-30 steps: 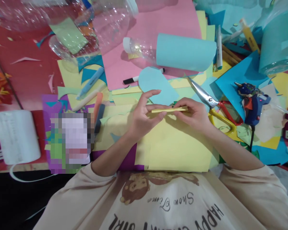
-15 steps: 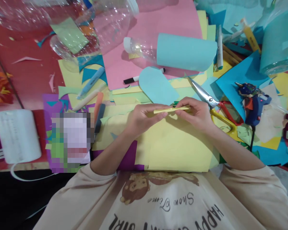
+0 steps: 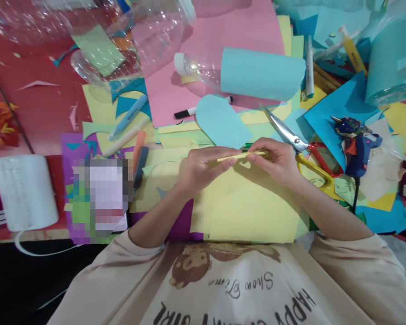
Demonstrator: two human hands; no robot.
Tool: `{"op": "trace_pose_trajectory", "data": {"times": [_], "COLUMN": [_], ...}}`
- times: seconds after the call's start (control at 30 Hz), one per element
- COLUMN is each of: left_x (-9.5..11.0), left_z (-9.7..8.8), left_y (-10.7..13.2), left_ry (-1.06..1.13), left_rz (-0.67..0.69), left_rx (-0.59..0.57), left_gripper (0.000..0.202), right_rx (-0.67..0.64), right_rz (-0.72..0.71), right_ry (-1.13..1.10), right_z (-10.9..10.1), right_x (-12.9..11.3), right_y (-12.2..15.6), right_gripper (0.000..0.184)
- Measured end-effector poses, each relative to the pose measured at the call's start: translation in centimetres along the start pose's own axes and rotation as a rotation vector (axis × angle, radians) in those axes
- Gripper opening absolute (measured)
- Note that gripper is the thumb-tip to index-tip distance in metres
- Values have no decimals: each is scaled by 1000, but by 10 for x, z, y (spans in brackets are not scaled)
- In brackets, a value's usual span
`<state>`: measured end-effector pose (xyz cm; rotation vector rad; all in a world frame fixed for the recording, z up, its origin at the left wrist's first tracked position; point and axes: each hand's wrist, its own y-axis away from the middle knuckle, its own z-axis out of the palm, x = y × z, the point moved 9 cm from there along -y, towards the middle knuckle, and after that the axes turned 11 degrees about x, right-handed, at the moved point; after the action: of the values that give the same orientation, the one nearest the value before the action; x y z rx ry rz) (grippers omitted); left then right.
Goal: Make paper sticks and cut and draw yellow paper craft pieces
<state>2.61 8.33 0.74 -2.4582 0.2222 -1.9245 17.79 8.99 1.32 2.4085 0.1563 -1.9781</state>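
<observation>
Both of my hands pinch a narrow folded yellow paper strip (image 3: 241, 156), held flat and seen edge-on just above a large yellow sheet (image 3: 250, 207). My left hand (image 3: 201, 168) has its fingers closed on the strip's left end. My right hand (image 3: 274, 161) grips the right end between thumb and fingers. A light blue rounded paper cutout (image 3: 221, 121) lies just beyond my fingers. Scissors (image 3: 302, 149) with red and yellow handles rest to the right of my right hand.
A blue glue gun (image 3: 357, 146) stands at the right. A plastic bottle wrapped in light blue paper (image 3: 253, 74) lies on a pink sheet (image 3: 223, 40). Clear bottles (image 3: 128, 40), markers (image 3: 126, 116) and paper scraps crowd the back; a white roll (image 3: 25, 192) sits at the left.
My left hand's raised fingers have come down and closed on the strip. The strip has tilted slightly to a thinner edge-on line. My right hand has kept its grip.
</observation>
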Motion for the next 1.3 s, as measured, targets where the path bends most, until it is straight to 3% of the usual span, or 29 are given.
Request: {"op": "trace_pose_trajectory", "data": {"times": [0.3,0.53,0.73,0.97,1.23,1.3], "left_x": [4,-7,-17,-21,-19,-18], "left_z": [1,-10,-4,4,8,7], "left_y": [2,0,3,8,7,7], "left_ry": [4,29,90,138,186,184], "left_rz": [91,-78,-183,-238,-213,-205], "left_rx": [-1,86,18,-55,-80,-71], "left_gripper": [22,24,40,34,29,29], "right_rx": [-1,30,27,12,-4,-9], "right_rz": [52,181,203,177,157,145], "right_ry": [-38,-246,-244,-221,-247,-252], "right_z": [0,-2,-1,0,1,1], "right_x": [9,20,19,19,17,17], "right_y": [-1,-3,-1,1,-1,0], "right_gripper": [18,28,27,25,20,26]}}
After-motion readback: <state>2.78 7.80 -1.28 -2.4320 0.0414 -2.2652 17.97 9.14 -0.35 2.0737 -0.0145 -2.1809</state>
